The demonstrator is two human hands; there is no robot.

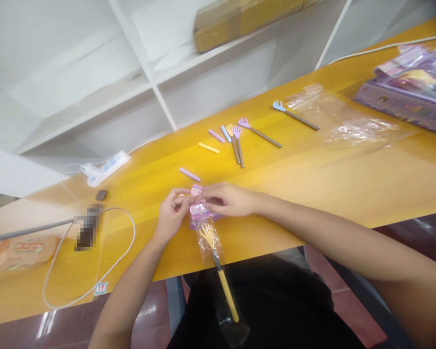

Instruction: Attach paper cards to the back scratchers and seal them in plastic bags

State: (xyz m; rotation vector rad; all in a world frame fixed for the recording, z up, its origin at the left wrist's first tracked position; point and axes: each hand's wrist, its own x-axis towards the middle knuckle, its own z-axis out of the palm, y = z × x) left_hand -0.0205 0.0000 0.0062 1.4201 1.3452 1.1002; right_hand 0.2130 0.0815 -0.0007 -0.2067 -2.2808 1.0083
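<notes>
At the near edge of the yellow table (160, 160), centre: left hand (173, 211) and right hand (228, 199) close together, fingers curled and closed on the pink-purple printed card (200, 211); exact fingertip contact partly hidden. Below the card, a clear packet (203, 249) encloses a yellow hand-shaped head (207, 236), with metal shaft and yellow handle (228, 295). Packet lies lengthwise toward the person, handle past the near edge, above the dark clothing.

Just far of the hands: one short purple rod (189, 174). Farther off, a yellow rod (208, 148), then a second purple rod (216, 135) and a blue rod (225, 133). To their right, one yellow-headed stick (233, 143) and two purple-headed sticks (239, 145); a blue-headed stick (296, 115) lies farther right, beside clear plastic bags (363, 128). Far right: purple packages (403, 104).

Left side: white power strip (108, 169), small dark object (101, 195), looped white cable (133, 232), orange packet (25, 252) at far left
</notes>
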